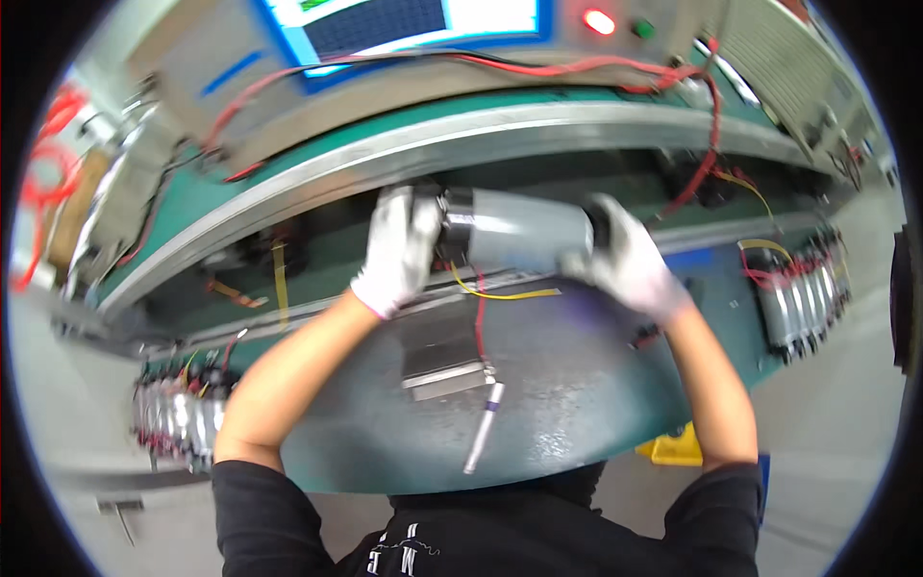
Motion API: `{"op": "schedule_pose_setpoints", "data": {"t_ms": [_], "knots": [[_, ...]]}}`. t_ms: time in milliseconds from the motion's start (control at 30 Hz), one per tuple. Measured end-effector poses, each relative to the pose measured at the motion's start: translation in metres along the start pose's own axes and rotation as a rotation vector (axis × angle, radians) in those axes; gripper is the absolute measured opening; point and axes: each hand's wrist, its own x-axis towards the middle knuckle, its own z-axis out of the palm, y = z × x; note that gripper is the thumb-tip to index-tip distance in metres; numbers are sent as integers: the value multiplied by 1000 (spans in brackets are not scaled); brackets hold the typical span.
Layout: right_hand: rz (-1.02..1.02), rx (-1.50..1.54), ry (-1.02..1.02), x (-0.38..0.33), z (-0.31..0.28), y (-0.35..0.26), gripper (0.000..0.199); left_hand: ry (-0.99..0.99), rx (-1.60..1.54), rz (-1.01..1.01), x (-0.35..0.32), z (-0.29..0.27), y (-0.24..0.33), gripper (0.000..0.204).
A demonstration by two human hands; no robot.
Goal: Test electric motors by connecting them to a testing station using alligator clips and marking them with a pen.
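Smooth Cylinder, Loose Leads Below

You have a silver-grey, smooth-walled cylinder with black end caps (529,231) raised over the dark green, glossy-topped bench (558,413), lying nearly level between your hands. Your left hand (394,250), in a white fabric glove, closes around the black left end; your right hand (630,260), gloved alike, clasps the other. Blur hides your exact finger placement.

If the glove fabric slides on that slick curved wall, one end could dip and the cylinder drop onto the flat, dark rectangular block with a pale metal edge (442,346) beneath. The thin yellow wire (514,293) and thin red wire (480,327) hang below the left end; either might snag on the block's hard corner if you swing or turn the cylinder. The red one runs down toward the slim white rod with a dark band (484,428), so a tug there could drag it or strain a joint. Being narrow and apparently round, the rod might also roll toward the bench's curved-looking near edge.
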Motion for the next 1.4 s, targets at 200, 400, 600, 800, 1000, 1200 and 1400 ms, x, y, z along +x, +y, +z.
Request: {"op": "schedule_pose_setpoints", "data": {"t_ms": [200, 400, 600, 800, 1000, 1200, 1400], "knots": [[-386, -8, 26, -91, -4, -93, 108, 260, -14, 257, -103, -102, 83, 89], [-561, -157, -20, -136, -47, -136, 50, 353, -187, 374, -164, -132, 137, 72], [-746, 30, 149, -178, -37, -116, 39, 254, -747, 218, -215, -133, 190, 67], [-243, 280, 64, -80, 61, -123, 51, 308, -638, -453, -197, -89, 76, 45], [48, 597, -56, -56, 126, -62, 30, 295, -597, -624, -201, -65, 26, 48], [-343, 141, 76, -112, 105, -115, 28, 478, -264, -665, -221, -54, 80, 89], [115, 577, -528, -152, 190, -157, 19, 248, 92, -608, -242, -76, 92, 104]]}}
